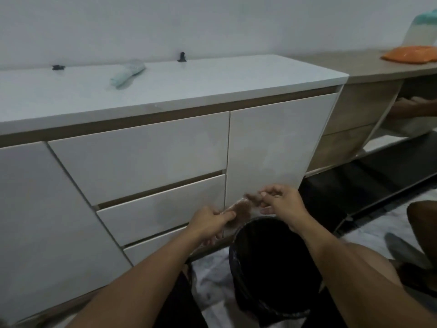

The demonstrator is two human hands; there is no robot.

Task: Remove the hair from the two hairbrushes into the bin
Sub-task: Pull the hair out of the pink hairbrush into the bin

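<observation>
A glossy white finish is shown on the cabinet fronts [139, 157]; matt wood grain on the side unit [354, 107]; black plastic lining in the bin [267, 268].

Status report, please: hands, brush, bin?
Left hand holds brush. Right hand pinches hair off it, above bin. Second brush on counter. Nothing in the way.

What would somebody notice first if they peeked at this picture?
Probably the two hands, the left hand gripping a hairbrush full of brown hair and the right hand pinching a tuft off it, just above the black bin. Next, a pale green hairbrush lying on the white countertop.
</observation>
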